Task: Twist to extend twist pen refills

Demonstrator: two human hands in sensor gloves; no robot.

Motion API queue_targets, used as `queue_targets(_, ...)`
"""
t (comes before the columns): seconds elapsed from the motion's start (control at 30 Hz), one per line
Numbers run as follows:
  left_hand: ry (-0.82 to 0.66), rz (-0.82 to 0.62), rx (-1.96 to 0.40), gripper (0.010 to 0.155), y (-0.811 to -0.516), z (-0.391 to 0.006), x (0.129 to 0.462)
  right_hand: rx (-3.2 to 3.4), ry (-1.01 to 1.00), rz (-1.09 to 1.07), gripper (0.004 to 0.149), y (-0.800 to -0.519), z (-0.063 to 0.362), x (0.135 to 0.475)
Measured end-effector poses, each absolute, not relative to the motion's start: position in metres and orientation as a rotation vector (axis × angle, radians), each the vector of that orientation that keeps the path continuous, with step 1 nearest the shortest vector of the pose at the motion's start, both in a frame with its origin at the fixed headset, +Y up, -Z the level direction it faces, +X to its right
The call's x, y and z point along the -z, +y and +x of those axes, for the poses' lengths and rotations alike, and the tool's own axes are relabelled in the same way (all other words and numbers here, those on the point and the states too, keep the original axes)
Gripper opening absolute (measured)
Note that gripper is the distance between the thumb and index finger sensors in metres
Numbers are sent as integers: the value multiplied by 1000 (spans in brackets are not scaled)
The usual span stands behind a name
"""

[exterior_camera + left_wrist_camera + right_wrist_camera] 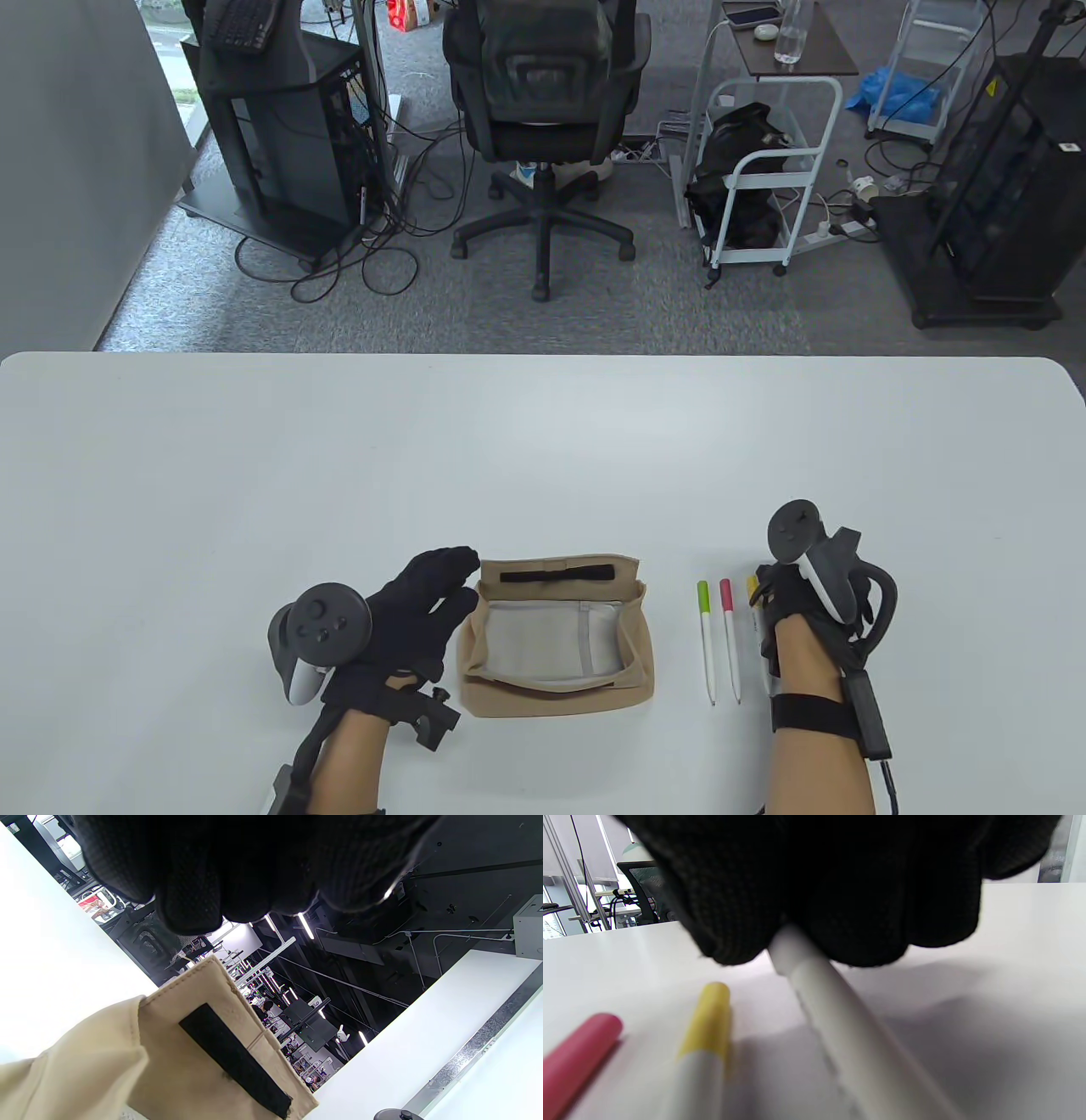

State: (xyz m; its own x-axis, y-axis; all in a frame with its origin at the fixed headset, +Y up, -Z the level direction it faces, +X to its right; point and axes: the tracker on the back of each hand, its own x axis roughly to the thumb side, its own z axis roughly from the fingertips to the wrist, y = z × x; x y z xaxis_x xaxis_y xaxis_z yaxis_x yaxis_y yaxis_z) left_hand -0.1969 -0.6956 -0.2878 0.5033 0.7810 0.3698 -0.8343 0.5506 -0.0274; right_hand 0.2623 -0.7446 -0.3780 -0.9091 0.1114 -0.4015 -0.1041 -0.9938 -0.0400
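Nearest the lens, our right hand (840, 878) is filling the top of the right wrist view, its gloved fingers (734, 921) closing round the upper end of a white pen barrel (840, 1018) — that pen is slanting down toward the camera, though whether its lower end is resting on the table we cannot tell. Our left hand (407, 620) is lying with fingers extended, gripping nothing, beside the left edge of the beige pouch (556, 637), which is standing open on the white table (543, 441); whether the fingertips are touching the fabric we cannot tell.

The pens are lying side by side to the right of the pouch, long axes running near to far, coloured caps pointing away from us: the green pen (707, 641), then the pink pen (730, 638), then the yellow pen (706, 1043), largely covered by our right hand in the table view. All are well apart from our left hand, so we are judging that the right hand is lifting the pen and the left must be crossing over to grip the other end for the twist.

Hidden from us — the cap colour of the held pen, buried under the glove, and its tip.
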Motion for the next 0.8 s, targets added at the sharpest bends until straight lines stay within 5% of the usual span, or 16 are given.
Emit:
queue_targets(0.57, -368, 151, -955, 60, -697, -195, 288, -2975, 21, -684, 54, -756, 265, 377)
queue_targets(0.8, -380, 147, -939, 60, -696, -192, 288, -2832, -125, -683, 56, -707, 263, 369)
